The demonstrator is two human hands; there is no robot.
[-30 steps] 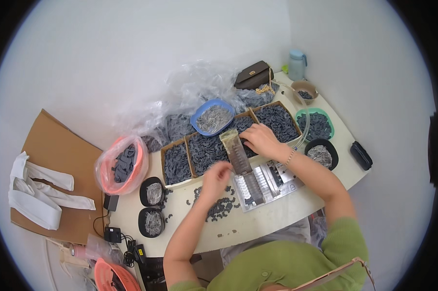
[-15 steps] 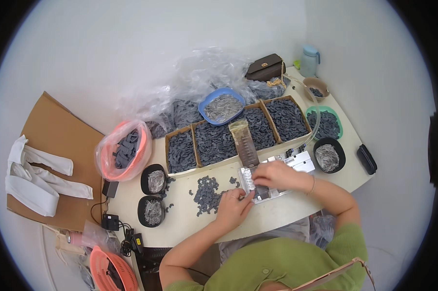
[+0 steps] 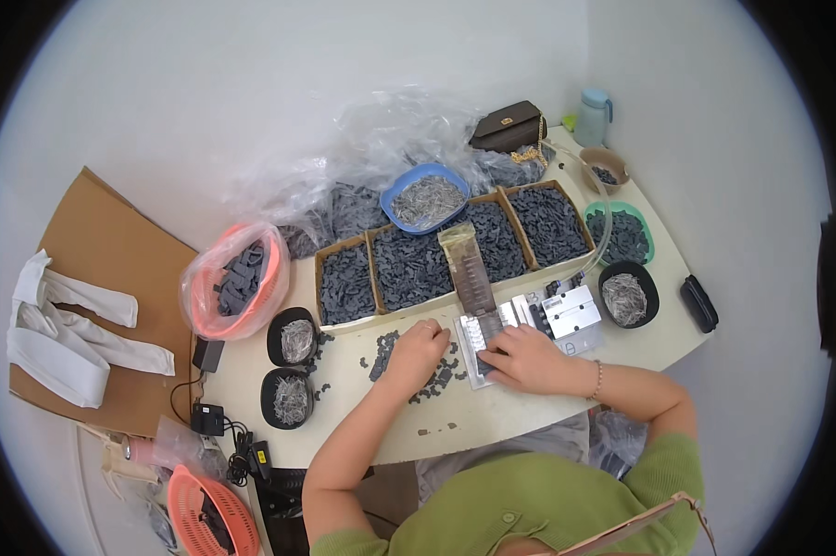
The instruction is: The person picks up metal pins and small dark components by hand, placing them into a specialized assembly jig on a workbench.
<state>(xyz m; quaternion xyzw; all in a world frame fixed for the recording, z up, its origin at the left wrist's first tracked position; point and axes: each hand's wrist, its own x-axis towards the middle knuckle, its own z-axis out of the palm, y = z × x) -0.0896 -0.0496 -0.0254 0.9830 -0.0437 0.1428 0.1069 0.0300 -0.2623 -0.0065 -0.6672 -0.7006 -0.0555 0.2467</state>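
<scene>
My left hand (image 3: 415,354) is closed over the scattered pile of small dark grey plastic pieces (image 3: 434,382). Whatever its fingertips pinch is hidden. At the metal fixture (image 3: 473,332), my right hand (image 3: 526,361) has its fingers bent and pressed together near a dark piece by the fixture's left side. I cannot make out what those fingers hold. A long clear tray-like strip with a yellowish end (image 3: 469,271) leans from the dark-filled box down to the fixture's top. To the right, a white-and-silver block (image 3: 573,313) with a tube is joined to the fixture.
A divided cardboard box (image 3: 348,324) of dark pieces runs behind. A blue basin (image 3: 388,206) of metal pins sits on its rim. Black bowls (image 3: 283,419) of pins stand left; another black bowl (image 3: 655,301) and a green bowl (image 3: 651,243) stand right. A pink basket (image 3: 274,292) is far left.
My left hand has moved from the fixture leftward onto the loose pieces, some of which now lie farther right. My right hand has shifted slightly down and right, uncovering more of the white-and-silver block.
</scene>
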